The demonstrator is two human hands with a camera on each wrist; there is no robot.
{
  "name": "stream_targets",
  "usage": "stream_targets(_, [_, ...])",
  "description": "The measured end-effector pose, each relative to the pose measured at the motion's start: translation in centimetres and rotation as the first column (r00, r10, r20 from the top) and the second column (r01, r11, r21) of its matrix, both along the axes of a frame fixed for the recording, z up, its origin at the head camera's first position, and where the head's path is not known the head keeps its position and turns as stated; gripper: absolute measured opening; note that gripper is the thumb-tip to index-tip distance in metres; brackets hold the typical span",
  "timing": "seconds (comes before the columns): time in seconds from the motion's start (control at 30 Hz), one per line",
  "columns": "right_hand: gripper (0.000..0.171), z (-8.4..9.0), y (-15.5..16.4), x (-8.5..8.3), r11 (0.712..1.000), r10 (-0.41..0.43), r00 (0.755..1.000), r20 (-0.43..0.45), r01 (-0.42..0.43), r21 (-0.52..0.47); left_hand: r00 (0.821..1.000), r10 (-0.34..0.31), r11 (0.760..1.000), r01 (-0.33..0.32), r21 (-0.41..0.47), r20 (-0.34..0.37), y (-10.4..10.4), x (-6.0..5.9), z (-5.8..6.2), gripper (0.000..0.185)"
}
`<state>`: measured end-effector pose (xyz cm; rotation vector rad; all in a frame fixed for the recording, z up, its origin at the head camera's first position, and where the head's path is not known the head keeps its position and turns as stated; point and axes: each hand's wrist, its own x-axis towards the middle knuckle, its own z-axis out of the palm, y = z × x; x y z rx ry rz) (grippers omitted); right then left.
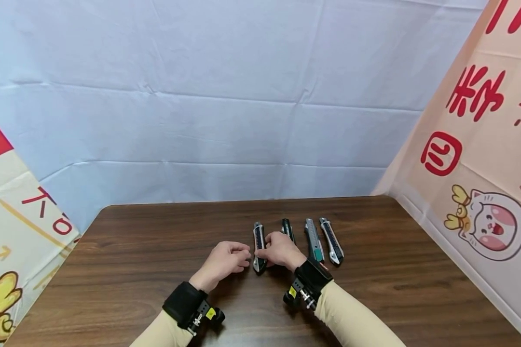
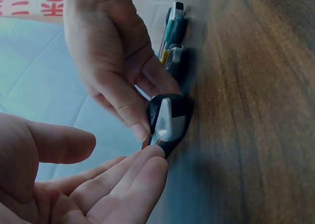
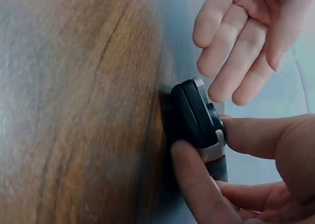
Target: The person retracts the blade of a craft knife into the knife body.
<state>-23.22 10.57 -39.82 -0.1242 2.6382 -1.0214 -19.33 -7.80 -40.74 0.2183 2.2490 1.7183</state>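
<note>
On the wooden table, the leftmost utility knife (image 1: 259, 241), black and silver, lies lengthwise away from me. My right hand (image 1: 282, 249) pinches it from its right side; the right wrist view shows the thumb (image 3: 253, 137) and a finger (image 3: 194, 179) at opposite sides of its black body (image 3: 189, 113). Just left of this knife hovers my left hand (image 1: 226, 260), its fingers loosely extended and holding nothing. In the left wrist view, the left fingertips (image 2: 155, 165) appear close to the knife's end (image 2: 170, 120); whether they touch is unclear.
Right of the held knife lie a dark green utility knife (image 1: 287, 228), partly hidden by my right hand, a grey one with a teal part (image 1: 314, 241) and a silver-black one (image 1: 332, 241). The wooden table (image 1: 156, 241) ends before a pale cloth backdrop (image 1: 221, 130).
</note>
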Motion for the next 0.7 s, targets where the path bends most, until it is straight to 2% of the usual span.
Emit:
stream_targets(0.17, [0.032, 0.2, -0.2, 0.1, 1.000, 0.013, 1.000, -0.009, -0.013, 0.026, 1.000, 0.010, 1.000, -0.010, -0.012, -0.015, -0.3, -0.1, 0.2, 0.036])
stream_targets(0.33, [0.028, 0.5, -0.2, 0.1, 1.000, 0.013, 1.000, -0.018, -0.013, 0.010, 0.998, 0.046, 0.998, -0.048, -0.038, -0.038, -0.8, -0.4, 0.4, 0.034])
stream_targets(0.5, [0.034, 0.7, 0.2, 0.1, 1.000, 0.021, 0.998, -0.052, -0.020, 0.006, 0.996, 0.061, 0.993, -0.067, -0.092, -0.071, -1.5, -0.7, 0.5, 0.034])
stream_targets(0.6, [0.042, 0.8, 0.7, 0.3, 1.000, 0.025, 0.994, -0.109, -0.024, 0.002, 0.985, 0.070, 0.978, -0.099, -0.186, -0.156, -1.9, -0.7, 0.5, 0.031])
stream_targets(0.7, [0.044, 1.1, 1.8, 0.6, 0.999, 0.037, 0.978, -0.207, -0.034, 0.015, 0.951, 0.077, 0.932, -0.176, -0.317, -0.301, -2.6, -0.7, 0.6, 0.028])
